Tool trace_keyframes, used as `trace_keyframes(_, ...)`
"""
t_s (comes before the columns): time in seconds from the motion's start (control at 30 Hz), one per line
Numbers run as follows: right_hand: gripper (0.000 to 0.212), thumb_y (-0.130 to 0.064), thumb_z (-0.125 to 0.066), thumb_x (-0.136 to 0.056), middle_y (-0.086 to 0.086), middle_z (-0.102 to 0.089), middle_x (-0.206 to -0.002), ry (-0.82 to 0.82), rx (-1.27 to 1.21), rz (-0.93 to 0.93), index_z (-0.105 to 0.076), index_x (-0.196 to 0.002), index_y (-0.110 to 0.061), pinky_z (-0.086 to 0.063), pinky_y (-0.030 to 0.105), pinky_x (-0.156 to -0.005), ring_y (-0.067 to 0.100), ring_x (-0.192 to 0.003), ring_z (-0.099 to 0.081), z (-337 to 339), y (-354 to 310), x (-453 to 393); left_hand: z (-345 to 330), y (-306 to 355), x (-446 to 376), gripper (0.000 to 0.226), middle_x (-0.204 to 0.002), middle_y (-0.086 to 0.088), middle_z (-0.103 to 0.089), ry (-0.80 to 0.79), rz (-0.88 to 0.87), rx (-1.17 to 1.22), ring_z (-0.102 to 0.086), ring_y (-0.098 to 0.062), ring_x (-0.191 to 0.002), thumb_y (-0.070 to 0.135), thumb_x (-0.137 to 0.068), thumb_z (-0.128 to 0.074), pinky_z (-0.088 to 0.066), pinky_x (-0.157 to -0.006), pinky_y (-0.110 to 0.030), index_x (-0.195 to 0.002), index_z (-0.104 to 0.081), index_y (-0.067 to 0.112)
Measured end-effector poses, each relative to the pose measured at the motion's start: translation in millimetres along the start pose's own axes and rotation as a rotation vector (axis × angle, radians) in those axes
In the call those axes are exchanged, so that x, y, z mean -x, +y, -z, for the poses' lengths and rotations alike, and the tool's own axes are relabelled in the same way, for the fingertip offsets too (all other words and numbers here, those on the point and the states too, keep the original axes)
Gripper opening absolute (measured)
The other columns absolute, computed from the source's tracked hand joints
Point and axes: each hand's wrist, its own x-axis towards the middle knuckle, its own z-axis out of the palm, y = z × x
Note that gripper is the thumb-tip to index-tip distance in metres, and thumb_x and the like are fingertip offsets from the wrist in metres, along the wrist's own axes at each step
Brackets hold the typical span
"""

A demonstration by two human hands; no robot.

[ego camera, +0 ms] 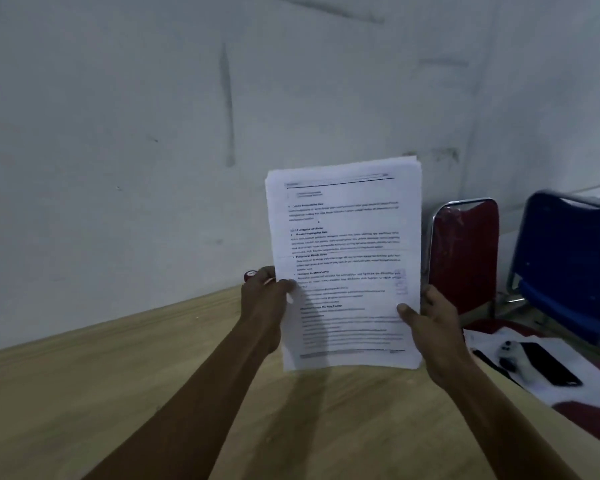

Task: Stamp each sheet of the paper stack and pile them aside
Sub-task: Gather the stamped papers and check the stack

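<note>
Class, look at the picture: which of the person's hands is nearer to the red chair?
Right. The right hand holds the paper stack at its right edge, just beside the red chair. The left hand holds the stack's left edge, on the far side from it.

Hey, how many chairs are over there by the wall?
2. A red chair stands just right of the held paper stack, against the wall. A blue chair stands right of the red one, cut off by the frame edge. More may lie out of view.
</note>
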Motion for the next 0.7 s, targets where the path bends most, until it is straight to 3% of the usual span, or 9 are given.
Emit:
trace_keyframes(0.13, 0.04, 0.009, -0.054, -0.09, -0.014, -0.07, -0.093, -0.028, 0.033, 0.078, -0.062, -0.097, -0.03, -0.049, 0.016, -0.066, -0.007, -0.079, -0.066, -8, -27, 13, 12, 22, 26, 0.021, -0.091, -0.013, -0.071, -0.019, -0.167, -0.004, -0.064, -0.027, -0.082, -0.006, -0.085, -0.057, -0.05, -0.076, -0.039, -0.079, -0.065, 0.013)
trace_keyframes(0.37, 0.042, 0.01, -0.051, -0.091, -0.014, -0.07, -0.096, -0.065, 0.065, 0.15, -0.06, -0.097, -0.031, -0.051, 0.019, -0.071, -0.006, -0.086, -0.066, -29, -36, 39, 32, 29, 44, 0.017, -0.09, -0.009, -0.07, 0.037, -0.249, -0.026, -0.064, -0.021, -0.076, -0.004, -0.089, -0.055, -0.052, -0.065, -0.029, -0.087, -0.064, 0.011)
trace_keyframes(0.5, 0.027, -0.001, -0.063, -0.09, -0.008, -0.072, -0.095, -0.058, 0.039, 0.087, -0.061, -0.097, -0.027, -0.055, 0.028, -0.07, 0.007, -0.086, -0.069, -30, -28, 45, 45, 17, 46, 0.011, -0.094, -0.005, -0.071, 0.073, -0.186, -0.053, -0.064, -0.021, -0.083, 0.001, -0.084, -0.065, -0.048, -0.063, -0.028, -0.09, -0.065, 0.01)
trace_keyframes(0.7, 0.013, -0.008, -0.063, -0.093, -0.003, -0.072, -0.095, -0.062, 0.033, 0.091, -0.059, -0.098, -0.018, -0.054, 0.027, -0.066, 0.009, -0.083, -0.07, -33, -30, 38, 45, 10, 40, 0.015, -0.1, -0.002, -0.071, 0.074, -0.16, -0.045, -0.064, -0.019, -0.089, 0.004, -0.086, -0.063, -0.046, -0.064, -0.027, -0.099, -0.066, 0.012)
